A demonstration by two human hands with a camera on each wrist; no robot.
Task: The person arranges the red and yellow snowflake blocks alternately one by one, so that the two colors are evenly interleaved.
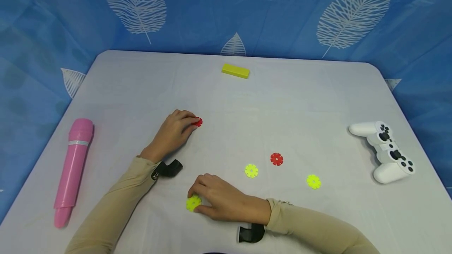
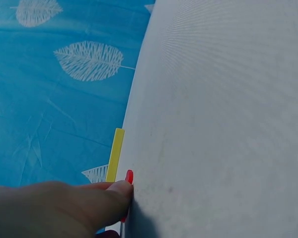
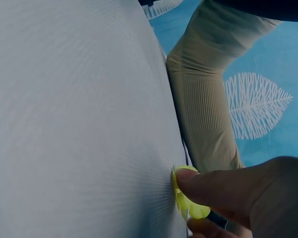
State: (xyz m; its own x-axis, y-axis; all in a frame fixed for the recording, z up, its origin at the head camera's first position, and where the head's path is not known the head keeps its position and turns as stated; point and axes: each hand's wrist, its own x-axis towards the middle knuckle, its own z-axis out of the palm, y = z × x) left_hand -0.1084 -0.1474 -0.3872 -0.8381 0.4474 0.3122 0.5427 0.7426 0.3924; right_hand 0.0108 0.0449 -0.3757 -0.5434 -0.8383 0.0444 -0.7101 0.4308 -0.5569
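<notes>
Right sleeve (image 1: 318, 222): tan, cut off at the bottom of the head view, leading to the right hand.
Right hand (image 1: 222, 199): pinches a yellow disc (image 1: 192, 203) between thumb and fingers.
Left hand (image 1: 173, 132): beyond the right hand and to its left, pinching a red disc (image 1: 199, 122).
Table (image 1: 300, 97): white, under both hands, with rounded far corners.
Cloth (image 1: 275, 15): blue with white leaf prints, beyond the table's far edge and at both sides.
Loose discs: right of the right hand and a little farther off lie a second yellow disc (image 1: 252, 171), a second red disc (image 1: 277, 159) and a third yellow disc (image 1: 314, 181), all apart.
Far edge: a yellow block (image 1: 235, 71) lies near it, beyond the left hand and to its right.
Side edges: a pink microphone (image 1: 73, 167) lies well left of the left hand; a white game controller (image 1: 385, 150), well right of the right hand.
Room to move: the hands are apart from each other and from the loose discs.
Hidden: left fingers cover part of their disc; whether the right hand holds one disc or several is hard to tell.
</notes>
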